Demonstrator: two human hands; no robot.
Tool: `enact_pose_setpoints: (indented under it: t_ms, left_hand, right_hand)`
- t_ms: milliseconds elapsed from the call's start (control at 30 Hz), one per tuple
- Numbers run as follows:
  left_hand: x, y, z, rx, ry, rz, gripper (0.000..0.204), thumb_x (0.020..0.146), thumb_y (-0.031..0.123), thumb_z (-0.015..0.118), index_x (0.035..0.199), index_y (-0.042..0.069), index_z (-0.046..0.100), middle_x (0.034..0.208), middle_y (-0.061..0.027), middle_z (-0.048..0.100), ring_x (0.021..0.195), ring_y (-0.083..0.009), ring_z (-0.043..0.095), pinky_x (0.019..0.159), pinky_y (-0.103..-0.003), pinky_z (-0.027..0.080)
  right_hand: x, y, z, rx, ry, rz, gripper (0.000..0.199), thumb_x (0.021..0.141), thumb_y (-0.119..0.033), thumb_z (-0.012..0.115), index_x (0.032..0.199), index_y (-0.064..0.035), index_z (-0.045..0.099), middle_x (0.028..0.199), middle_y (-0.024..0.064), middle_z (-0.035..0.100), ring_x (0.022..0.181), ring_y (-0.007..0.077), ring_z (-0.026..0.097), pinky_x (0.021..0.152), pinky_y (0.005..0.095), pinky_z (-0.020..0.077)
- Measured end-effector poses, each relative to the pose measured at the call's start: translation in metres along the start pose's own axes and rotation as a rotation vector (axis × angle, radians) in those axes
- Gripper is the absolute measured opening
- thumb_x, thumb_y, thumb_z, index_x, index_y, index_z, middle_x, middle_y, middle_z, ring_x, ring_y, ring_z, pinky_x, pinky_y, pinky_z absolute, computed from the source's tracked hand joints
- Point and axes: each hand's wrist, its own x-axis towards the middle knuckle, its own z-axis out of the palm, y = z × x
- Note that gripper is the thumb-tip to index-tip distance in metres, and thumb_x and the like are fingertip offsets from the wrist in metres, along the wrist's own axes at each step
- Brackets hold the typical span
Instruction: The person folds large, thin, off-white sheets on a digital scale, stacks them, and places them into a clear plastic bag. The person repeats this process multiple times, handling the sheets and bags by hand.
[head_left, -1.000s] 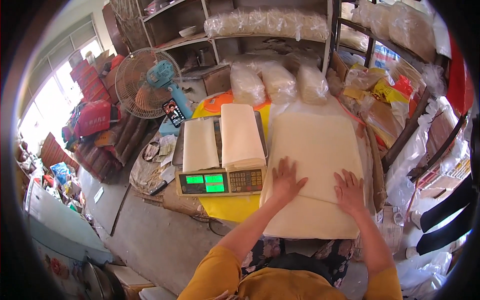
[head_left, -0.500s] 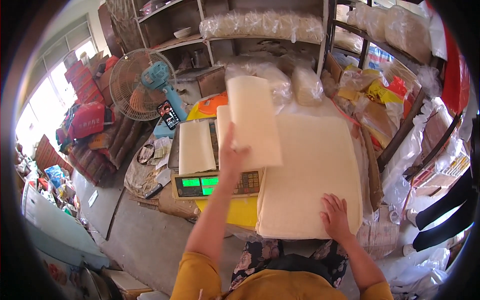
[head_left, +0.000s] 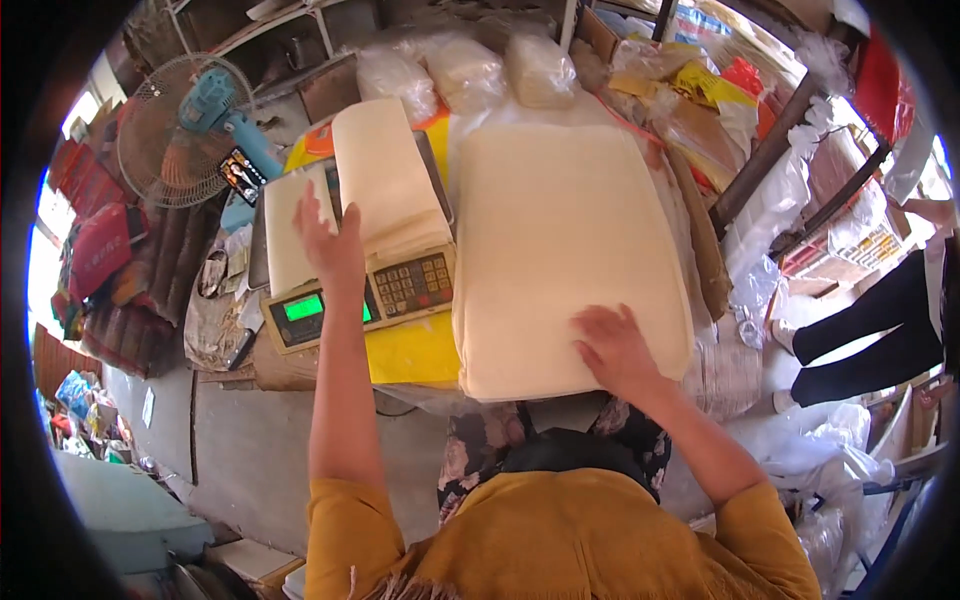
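Since half a second ago your left hand (head_left: 330, 245) has let go of the cream sheets it was lifting: they now lie as a tall stack (head_left: 385, 180) on the pan of the weighing scale (head_left: 360, 290), and your hand has dropped back toward the scale's front. Take the scale as your landmark. Your left hand hovers over its near left part, fingers spread and empty, with the fingertips reaching the shorter stack (head_left: 288, 230) on the left of the pan. The tall stack sits on the right of the pan, its right edge running close to the scale's right rim and its far end overhanging the back.

Just right of the scale lies the big slab of cream sheets (head_left: 560, 250), its left edge nearly touching the scale's side and its near edge overhanging the bench front. Your right hand (head_left: 615, 350) presses flat on the slab's near right corner, fingers spread, gripping nothing.

In front of the scale a strip of yellow cover (head_left: 410, 350) shows bare. Left of the scale the room is tight: a phone (head_left: 243, 175), a fan (head_left: 175, 130) and scattered oddments crowd that side. Beyond the scale bagged goods (head_left: 455, 70) close off the back. Far to the right, another person's dark legs (head_left: 870, 330) stand well apart from the slab.
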Motion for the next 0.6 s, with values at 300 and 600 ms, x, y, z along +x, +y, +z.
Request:
enact_pose_setpoints:
  t_ms: [300,600]
  left_hand:
    - [-0.133,0.010,-0.039,-0.007,-0.087,-0.070,0.055,0.076,-0.005,0.054,0.130,0.004,0.044,0.129,-0.0132,0.045,0.118,-0.0263,0.043,0.092,-0.035,0.041]
    - [-0.176,0.054,-0.019,-0.204,-0.759,0.230,0.032,0.068,-0.008,0.054,0.096,0.004,0.064,0.095,-0.0169,0.062,0.093,-0.0332,0.058,0.079,-0.039,0.049]
  right_hand:
    - [0.024,-0.063,0.023,-0.236,-0.097,-0.522,0.012,0.075,-0.020,0.063,0.074,-0.0085,0.059,0.084,0.0051,0.059,0.098,0.0217,0.055,0.101,0.0586,0.0269]
    - [0.033,-0.021,-0.033,0.502,0.015,0.090,0.044,0.081,-0.031,0.065,0.112,-0.0017,0.055,0.116,0.0149,0.056,0.110,0.0237,0.052,0.091,0.0381,0.0416]
